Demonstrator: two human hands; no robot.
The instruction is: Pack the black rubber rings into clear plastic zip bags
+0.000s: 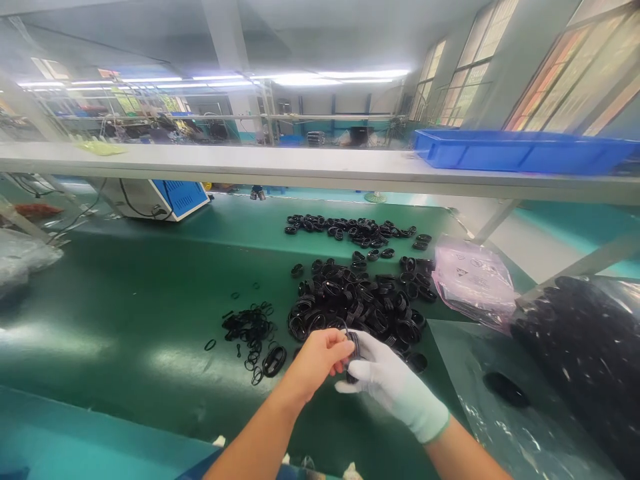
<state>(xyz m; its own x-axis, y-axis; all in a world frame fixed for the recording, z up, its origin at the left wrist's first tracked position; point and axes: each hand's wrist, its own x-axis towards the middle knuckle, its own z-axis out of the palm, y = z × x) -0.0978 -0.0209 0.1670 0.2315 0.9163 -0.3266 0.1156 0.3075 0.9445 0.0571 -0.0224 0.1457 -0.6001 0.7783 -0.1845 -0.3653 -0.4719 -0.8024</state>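
A coiled black cable [354,341] is held up between my two hands, just above the near edge of a big heap of coiled black cables [357,293]. My bare left hand [320,360] pinches it from the left with thumb and fingers. From the right, my white-gloved right hand [380,373] grips the same coil, so much of it is hidden. Left of my hands, one finished-looking coil [275,361] lies alone beside a small pile of black rubber bands [249,328]. All of this rests on a green mat [165,320].
A clear plastic bag [575,360] of black items fills the right side, beside pink plastic bags [473,277]. Over the bench runs a white shelf [260,160] carrying a blue bin [520,152]. A blue-and-white machine [160,199] stands at the back left.
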